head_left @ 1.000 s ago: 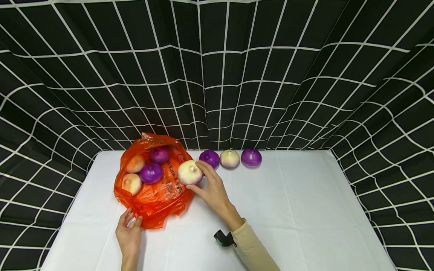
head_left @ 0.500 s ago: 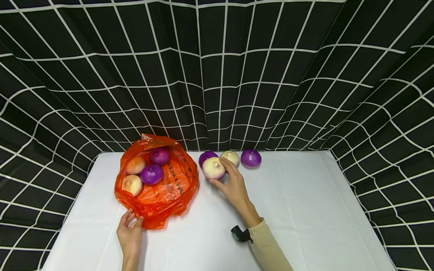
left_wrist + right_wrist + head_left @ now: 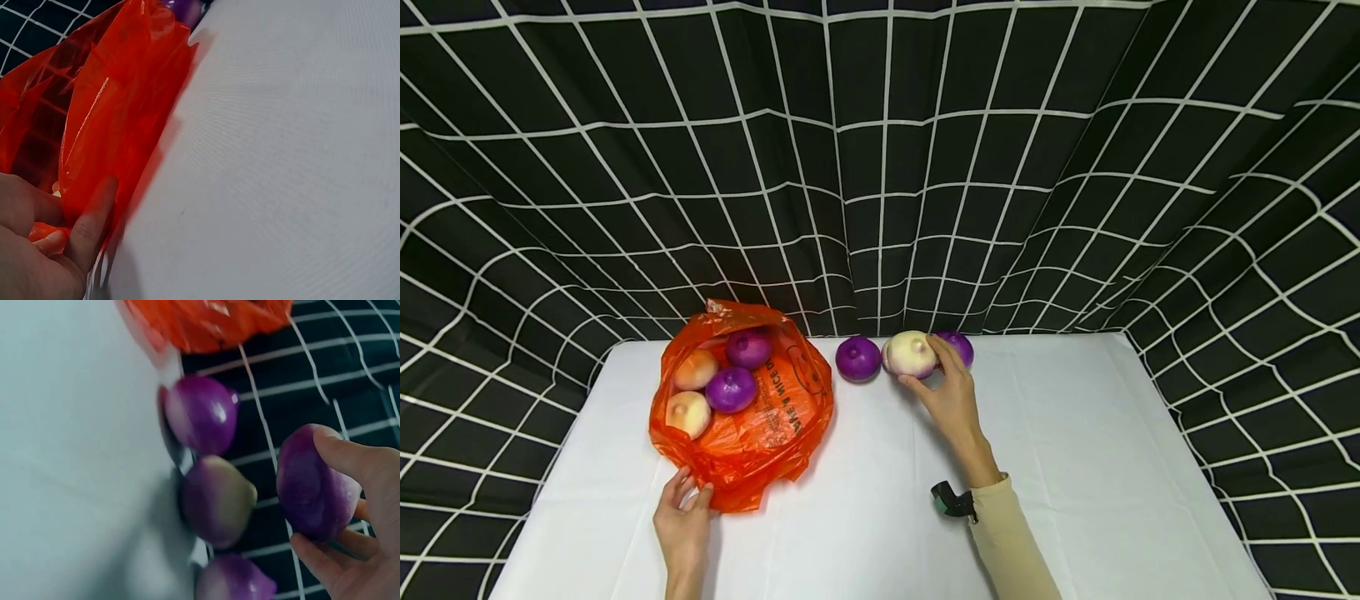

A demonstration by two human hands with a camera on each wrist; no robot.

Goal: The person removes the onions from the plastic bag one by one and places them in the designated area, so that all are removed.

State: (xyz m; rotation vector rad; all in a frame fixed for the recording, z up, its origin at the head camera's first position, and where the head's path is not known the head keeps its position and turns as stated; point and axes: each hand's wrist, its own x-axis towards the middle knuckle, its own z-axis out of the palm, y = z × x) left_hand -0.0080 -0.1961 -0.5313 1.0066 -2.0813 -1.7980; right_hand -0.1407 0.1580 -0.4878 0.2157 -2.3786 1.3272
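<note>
- Left hand (image 3: 681,527): we note thumb and fingers brought together, pinching the film at the near left rim of the bag.
- Orange bag (image 3: 782,421): its mouth spreads wide toward us, on the left of the bench, its far rim close to the back edge.
- In the bag we count four onions: a purple one (image 3: 748,348) at the back, another purple one (image 3: 731,390) in front of it, and two pale ones, the upper (image 3: 696,369) and the lower (image 3: 688,414), along the left wall.
- Right hand (image 3: 952,396): thumb and fingers curve round a white-and-purple onion (image 3: 912,354), spread to its width, and hold it raised, apart from the row.
- Row along the back edge, seen by us in the right wrist view: a purple onion (image 3: 203,415), a pale-topped onion (image 3: 219,500) and a second purple onion (image 3: 234,578). From above, the held onion covers most of the middle one.
- Bench (image 3: 1112,467), white-clothed: we find wide room right of the row and in front of it; between bag and row, only a narrow gap.
- Black curtain (image 3: 861,167), white-gridded, rising behind the back edge.
</note>
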